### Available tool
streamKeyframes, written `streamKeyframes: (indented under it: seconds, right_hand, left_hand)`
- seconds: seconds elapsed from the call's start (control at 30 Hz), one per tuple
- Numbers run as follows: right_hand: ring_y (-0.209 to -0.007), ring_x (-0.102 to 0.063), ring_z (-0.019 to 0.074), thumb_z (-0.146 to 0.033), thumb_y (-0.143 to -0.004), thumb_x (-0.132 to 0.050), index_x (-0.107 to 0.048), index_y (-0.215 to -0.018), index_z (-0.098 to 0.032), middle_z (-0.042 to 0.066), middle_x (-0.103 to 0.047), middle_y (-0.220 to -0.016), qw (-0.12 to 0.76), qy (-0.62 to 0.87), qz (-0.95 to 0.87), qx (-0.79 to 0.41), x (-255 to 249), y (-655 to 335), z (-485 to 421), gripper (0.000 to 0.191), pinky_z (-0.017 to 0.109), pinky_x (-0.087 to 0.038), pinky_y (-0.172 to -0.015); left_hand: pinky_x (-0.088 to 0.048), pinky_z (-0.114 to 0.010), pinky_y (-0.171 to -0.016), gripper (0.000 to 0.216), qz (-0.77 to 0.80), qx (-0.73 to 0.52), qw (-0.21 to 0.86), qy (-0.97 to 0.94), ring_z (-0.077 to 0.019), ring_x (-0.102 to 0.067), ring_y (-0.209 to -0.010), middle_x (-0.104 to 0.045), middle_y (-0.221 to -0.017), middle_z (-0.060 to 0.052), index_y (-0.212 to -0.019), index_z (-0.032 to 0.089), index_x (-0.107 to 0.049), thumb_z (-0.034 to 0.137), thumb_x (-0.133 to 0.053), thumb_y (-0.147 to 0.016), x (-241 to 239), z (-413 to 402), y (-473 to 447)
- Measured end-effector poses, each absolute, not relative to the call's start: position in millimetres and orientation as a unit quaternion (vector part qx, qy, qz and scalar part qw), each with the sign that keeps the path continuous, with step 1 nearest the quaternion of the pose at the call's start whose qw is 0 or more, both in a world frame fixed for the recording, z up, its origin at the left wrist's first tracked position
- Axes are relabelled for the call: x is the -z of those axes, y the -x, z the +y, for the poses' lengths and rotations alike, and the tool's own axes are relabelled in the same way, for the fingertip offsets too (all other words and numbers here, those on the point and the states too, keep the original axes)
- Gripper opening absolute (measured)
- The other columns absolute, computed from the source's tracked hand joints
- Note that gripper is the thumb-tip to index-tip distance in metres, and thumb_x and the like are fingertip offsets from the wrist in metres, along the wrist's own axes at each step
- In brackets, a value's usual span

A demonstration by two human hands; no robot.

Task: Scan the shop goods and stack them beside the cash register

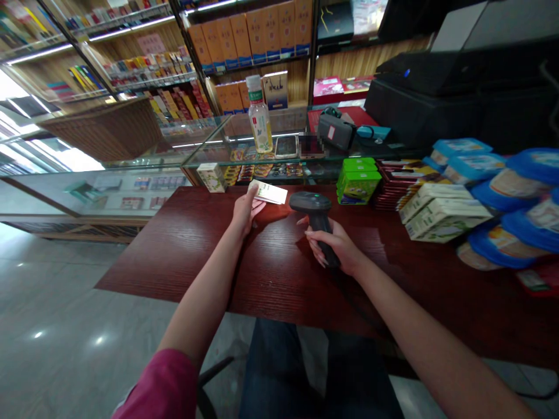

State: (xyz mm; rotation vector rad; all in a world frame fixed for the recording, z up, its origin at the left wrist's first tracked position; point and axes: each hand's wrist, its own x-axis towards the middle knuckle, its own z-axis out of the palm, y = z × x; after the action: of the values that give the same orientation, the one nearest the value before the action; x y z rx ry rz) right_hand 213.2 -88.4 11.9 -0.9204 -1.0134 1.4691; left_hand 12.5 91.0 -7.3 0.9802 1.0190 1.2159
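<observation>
My left fingers [252, 191] clamped a white rectangular cardboard box [271, 193] — my right fingers [321, 236], a black plastic pistol-shaped scanner [310, 202], gripped, apparently, for aim.

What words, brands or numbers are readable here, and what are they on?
None reads clearly enough to quote.
Bottle: label print too small.
White box in the left hand: print blurred.
Orange boxes on the shelf: characters blurred.
Pink sign: characters blurred.
Green packs: print too small.
Blue-lidded tubs: print blurred.
</observation>
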Motion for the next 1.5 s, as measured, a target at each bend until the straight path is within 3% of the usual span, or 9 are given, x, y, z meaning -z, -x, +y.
streamKeyframes:
  seconds: [0.17,0.3,0.4,0.53,0.77,1.03,1.17,1.3,1.5]
  right_hand:
    - [-0.034,-0.042,0.0090,-0.036,-0.079,-0.080,-0.057,-0.119,-0.019,-0.010,-0.054,-0.053,0.543,0.406,-0.402,-0.615,-9.7,-215.2,-89.0,0.049,0.022,-0.038,-0.032]
    - [-0.036,-0.042,0.0080,-0.036,-0.076,-0.083,-0.058,-0.120,-0.019,-0.010,-0.054,-0.057,0.548,0.414,-0.377,-0.621,-6.2,-218.5,-88.2,0.053,0.021,-0.037,-0.033]
    - [-0.036,-0.043,0.0077,-0.036,-0.074,-0.083,-0.059,-0.120,-0.020,-0.009,-0.055,-0.060,0.549,0.416,-0.368,-0.624,-4.3,-219.5,-87.3,0.055,0.021,-0.035,-0.032]
    - [-0.037,-0.042,0.0079,-0.035,-0.073,-0.084,-0.059,-0.121,-0.019,-0.009,-0.055,-0.061,0.542,0.415,-0.374,-0.628,-5.7,-219.2,-87.9,0.057,0.021,-0.035,-0.032]
    - [-0.037,-0.042,0.0079,-0.036,-0.071,-0.085,-0.058,-0.114,-0.020,-0.008,-0.055,-0.060,0.532,0.419,-0.365,-0.639,-9.9,-219.5,-90.0,0.053,0.020,-0.033,-0.032]
    - [-0.036,-0.042,0.0075,-0.038,-0.070,-0.086,-0.059,-0.113,-0.020,-0.008,-0.056,-0.060,0.528,0.423,-0.370,-0.637,-11.8,-219.8,-90.4,0.054,0.020,-0.034,-0.032]
    - [-0.037,-0.043,0.0075,-0.037,-0.069,-0.087,-0.059,-0.114,-0.020,-0.008,-0.056,-0.061,0.522,0.425,-0.365,-0.643,-12.2,-220.1,-90.2,0.055,0.020,-0.034,-0.033]
    - [-0.037,-0.043,0.0075,-0.038,-0.069,-0.087,-0.060,-0.111,-0.020,-0.007,-0.057,-0.062,0.514,0.425,-0.366,-0.649,-11.2,-220.2,-89.6,0.053,0.021,-0.034,-0.033]
    - [-0.038,-0.042,0.0072,-0.037,-0.071,-0.087,-0.060,-0.108,-0.020,-0.007,-0.056,-0.063,0.514,0.422,-0.383,-0.641,-10.8,-219.7,-90.7,0.048,0.021,-0.035,-0.033]
  left_hand:
    - [-0.061,-0.034,-0.089,0.048,0.492,-0.564,0.452,-0.485,-0.0235,-0.074,-0.102,-0.077,-0.106,-0.011,-0.100,0.016,-0.067,0.061,-0.075,-0.083,6.8,89.5,4.5]
    - [-0.055,-0.037,-0.100,0.060,0.539,-0.596,0.245,-0.542,-0.0238,-0.072,-0.112,-0.073,-0.122,-0.011,-0.124,0.023,-0.059,0.049,-0.085,-0.077,4.5,89.2,31.9]
    - [-0.054,-0.040,-0.101,0.063,0.550,-0.565,0.202,-0.581,-0.0260,-0.072,-0.109,-0.073,-0.121,-0.013,-0.124,0.023,-0.058,0.047,-0.087,-0.074,3.6,90.3,44.5]
    - [-0.054,-0.042,-0.104,0.068,0.502,-0.564,0.214,-0.620,-0.0276,-0.069,-0.117,-0.068,-0.130,-0.018,-0.126,0.017,-0.058,0.036,-0.090,-0.069,6.7,94.5,48.0]
    - [-0.054,-0.045,-0.108,0.077,0.443,-0.549,0.359,-0.612,-0.0277,-0.065,-0.129,-0.063,-0.143,-0.017,-0.135,0.019,-0.055,0.014,-0.085,-0.065,17.2,95.5,54.0]
    - [-0.044,-0.048,-0.120,0.049,0.323,-0.494,0.554,-0.588,-0.0296,-0.062,-0.135,-0.073,-0.130,-0.010,-0.123,0.019,-0.067,0.024,-0.076,-0.075,10.1,90.5,69.3]
    - [-0.047,-0.046,-0.117,0.061,0.372,-0.549,0.514,-0.544,-0.0281,-0.063,-0.133,-0.068,-0.139,-0.010,-0.140,0.023,-0.055,0.027,-0.074,-0.082,11.7,93.9,56.4]
    - [-0.052,-0.045,-0.112,0.091,0.440,-0.595,0.402,-0.538,-0.0268,-0.068,-0.124,-0.065,-0.138,-0.016,-0.145,0.022,-0.040,0.024,-0.091,-0.070,22.3,106.2,43.2]
    - [-0.056,-0.045,-0.108,0.054,0.384,-0.567,0.455,-0.569,-0.0262,-0.070,-0.121,-0.073,-0.128,-0.012,-0.124,0.020,-0.062,0.032,-0.085,-0.078,31.5,119.6,67.8]
